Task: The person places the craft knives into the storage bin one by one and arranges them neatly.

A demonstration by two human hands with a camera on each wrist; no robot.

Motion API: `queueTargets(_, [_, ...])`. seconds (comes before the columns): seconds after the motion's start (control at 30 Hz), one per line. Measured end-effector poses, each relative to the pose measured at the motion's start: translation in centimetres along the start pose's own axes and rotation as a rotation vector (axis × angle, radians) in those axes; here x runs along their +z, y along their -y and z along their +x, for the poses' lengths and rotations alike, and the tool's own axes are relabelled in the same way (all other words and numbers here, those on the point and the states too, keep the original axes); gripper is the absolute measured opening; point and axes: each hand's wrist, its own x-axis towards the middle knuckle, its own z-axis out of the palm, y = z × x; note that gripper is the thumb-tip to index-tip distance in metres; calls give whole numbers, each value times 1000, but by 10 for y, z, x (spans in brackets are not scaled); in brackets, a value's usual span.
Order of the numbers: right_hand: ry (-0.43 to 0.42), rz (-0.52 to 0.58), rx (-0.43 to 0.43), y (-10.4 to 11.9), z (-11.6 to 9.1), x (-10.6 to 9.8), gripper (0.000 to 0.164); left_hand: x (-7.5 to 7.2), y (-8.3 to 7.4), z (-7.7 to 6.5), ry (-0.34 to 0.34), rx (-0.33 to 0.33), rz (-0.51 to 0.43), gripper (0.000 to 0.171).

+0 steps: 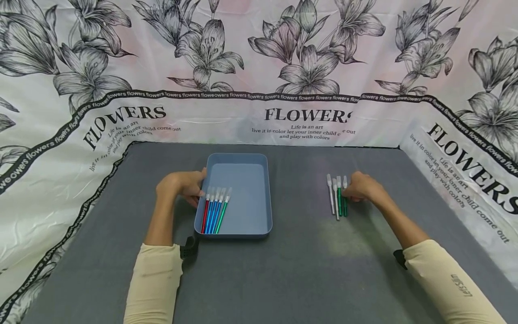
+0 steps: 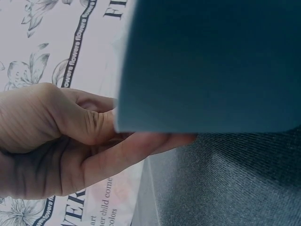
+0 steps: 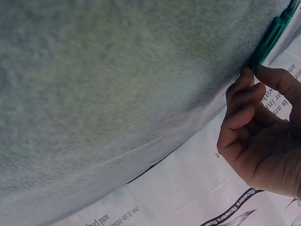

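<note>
On the left, my left hand [image 1: 184, 185] grips the left wall of a blue-grey tray [image 1: 247, 180], thumb and fingers pinching its edge in the left wrist view. Slim pen-like tools with clear caps, red [image 1: 205, 216], blue [image 1: 213, 217] and green [image 1: 222, 217], lie side by side in the tray's near left part. At right, my right hand [image 1: 363, 186] pinches the end of a green pen-like tool [image 3: 270, 42] between thumb and fingertip. That tool lies on the cloth at the right end of a small row, beside another green one [image 1: 339, 200] and silver ones [image 1: 330, 198].
A dark grey cloth [image 1: 299, 270] covers the table. White flower-printed fabric [image 1: 226, 117] with lettering stands around its back and sides. Grey cloth separates the tray from the row of tools on the right.
</note>
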Motion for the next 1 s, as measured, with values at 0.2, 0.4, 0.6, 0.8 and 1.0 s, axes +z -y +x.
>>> queueTargets(0.2, [-13, 13, 1, -2, -6, -1, 37, 1, -2, 1, 16, -11, -22, 88])
queueTargets(0.4, [-50, 44, 22, 1, -13, -8, 47, 0, -3, 0, 24, -15, -17, 88])
queueTargets(0.6, [-116, 87, 7, 9, -24, -17, 46, -2, -4, 0, 29, -12, 11, 86])
queueTargets(0.8, [-145, 84, -31, 26, -31, -20, 53, 1, -3, 1, 27, -17, -13, 88])
queueTargets(1.0, [-166, 97, -58, 44, -34, -17, 52, 0, -3, 1, 27, -18, -14, 87])
